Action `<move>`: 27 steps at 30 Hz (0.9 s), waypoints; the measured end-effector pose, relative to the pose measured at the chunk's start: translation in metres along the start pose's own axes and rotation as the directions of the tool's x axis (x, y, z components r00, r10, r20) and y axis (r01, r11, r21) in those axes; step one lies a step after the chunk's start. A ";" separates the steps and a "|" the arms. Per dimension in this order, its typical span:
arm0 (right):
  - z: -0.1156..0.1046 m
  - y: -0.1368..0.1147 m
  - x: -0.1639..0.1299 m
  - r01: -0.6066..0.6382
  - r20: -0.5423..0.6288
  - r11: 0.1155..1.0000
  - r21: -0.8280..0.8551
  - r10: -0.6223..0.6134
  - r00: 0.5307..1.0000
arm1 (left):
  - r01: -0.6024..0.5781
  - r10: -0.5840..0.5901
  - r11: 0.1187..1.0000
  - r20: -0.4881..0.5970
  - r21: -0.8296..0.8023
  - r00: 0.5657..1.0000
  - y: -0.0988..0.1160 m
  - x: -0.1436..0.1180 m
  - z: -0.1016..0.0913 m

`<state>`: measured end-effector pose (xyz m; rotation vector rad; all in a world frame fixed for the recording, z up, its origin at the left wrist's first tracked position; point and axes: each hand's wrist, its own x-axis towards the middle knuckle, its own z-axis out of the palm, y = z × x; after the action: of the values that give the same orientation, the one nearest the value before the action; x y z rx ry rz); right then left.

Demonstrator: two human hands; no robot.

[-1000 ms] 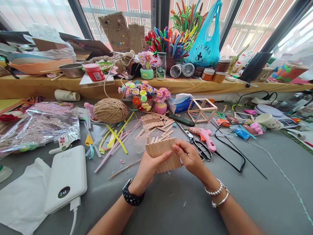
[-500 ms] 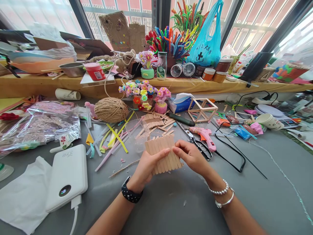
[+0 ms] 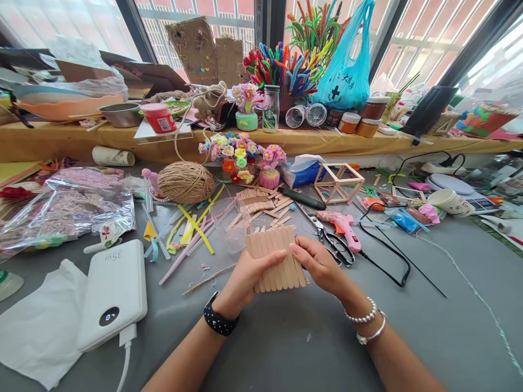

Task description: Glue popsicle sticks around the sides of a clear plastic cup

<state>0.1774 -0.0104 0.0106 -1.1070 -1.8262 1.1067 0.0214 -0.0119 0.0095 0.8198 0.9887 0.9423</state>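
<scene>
A panel of popsicle sticks (image 3: 274, 272), laid side by side, is held up over the grey table between both hands. My left hand (image 3: 247, 275) grips its left side, thumb flat across the front face and fingers hidden behind. On the right edge, my right hand (image 3: 316, 264) pinches the panel between thumb and bent fingers. More loose popsicle sticks (image 3: 255, 200) lie in a pile just beyond it. To the right are black-handled scissors (image 3: 333, 242) and a pink glue gun (image 3: 341, 226).
A ball of twine (image 3: 186, 182), a stick cube frame (image 3: 339, 182) and pipe-cleaner flowers (image 3: 269, 163) stand farther back. At left sits a white power bank (image 3: 114, 294) with its cable. The glue gun's black cord (image 3: 392, 280) loops across the right side.
Both hands and the stick panel have shifted very slightly to the right, and the panel faces me a little more squarely. The grip looks the same.
</scene>
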 end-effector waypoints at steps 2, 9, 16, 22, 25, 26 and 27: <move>0.001 0.001 0.000 -0.006 0.011 0.999 0.047 0.006 1.000 | -0.004 0.004 1.000 0.004 -0.002 1.000 0.000 0.000 0.000; 0.001 0.003 0.004 0.043 -0.201 0.982 -0.186 -0.081 0.976 | -0.157 0.184 0.975 -0.178 0.155 0.967 0.002 -0.002 0.003; 0.000 0.002 0.001 0.174 -0.179 0.857 -0.485 -0.292 0.940 | -0.201 0.258 0.952 -0.251 0.230 0.933 0.002 0.000 0.003; 0.002 0.003 0.002 0.148 -0.190 0.869 -0.472 -0.265 0.945 | -0.220 0.266 0.943 -0.169 0.251 0.949 -0.002 0.003 0.000; -0.005 0.000 0.001 0.132 -0.191 0.923 -0.360 -0.212 0.958 | -0.276 0.307 0.905 -0.049 0.323 0.951 -0.002 0.001 -0.003; -0.008 -0.002 0.001 0.125 -0.198 0.949 -0.288 -0.187 0.962 | -0.291 0.318 0.888 -0.020 0.355 0.948 -0.002 0.001 -0.004; -0.011 -0.003 0.000 0.113 -0.211 0.973 -0.203 -0.156 0.965 | -0.298 0.322 0.877 0.001 0.378 0.947 -0.001 0.000 -0.005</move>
<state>0.1861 -0.0077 0.0180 -1.1471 -1.8219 0.7080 0.0176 -0.0117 0.0069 1.3083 1.1301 1.0724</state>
